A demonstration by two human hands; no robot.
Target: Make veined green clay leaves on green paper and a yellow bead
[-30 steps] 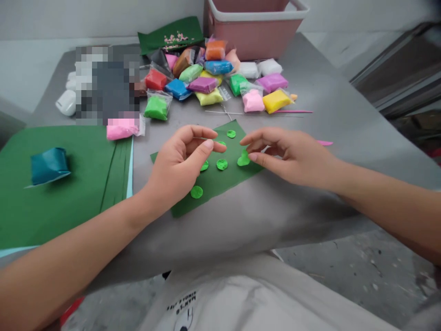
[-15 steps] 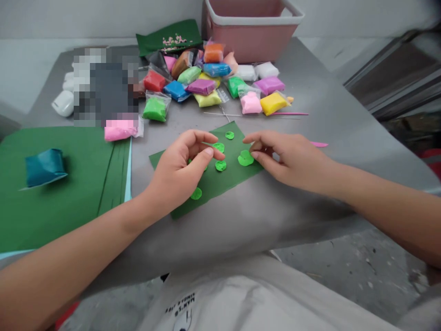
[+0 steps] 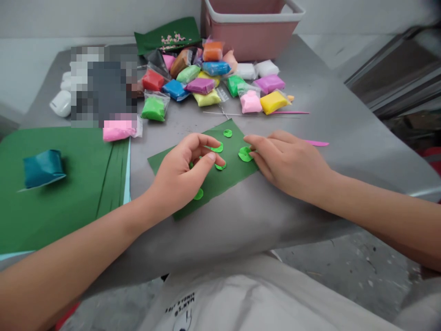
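Note:
A dark green sheet (image 3: pixel 237 171) lies at an angle on the table, with several small bright green clay discs on it. One of them, a wider lobed clay disc (image 3: pixel 245 154), is near the sheet's right edge. My right hand (image 3: pixel 287 158) has its thumb and fingertips drawn together at that disc's right rim, partly covering it. My left hand (image 3: pixel 188 168) hovers over the sheet's left part, fingers loosely curled and apart, holding nothing visible. It hides some discs. A small clay disc (image 3: pixel 228 133) shows near the top corner, another clay disc (image 3: pixel 198 194) below my left hand.
Bags of coloured clay (image 3: pixel 201 86) are heaped behind the sheet. A pink basket (image 3: pixel 251 37) stands at the back. Larger green sheets (image 3: pixel 79 207) lie at left, bearing a teal packet (image 3: pixel 44 168). A pink tool (image 3: pixel 317 143) lies behind my right wrist.
My right hand has turned slightly, its fingers closer together at the lobed disc. My left hand has shifted a little right and down, covering more of a middle disc.

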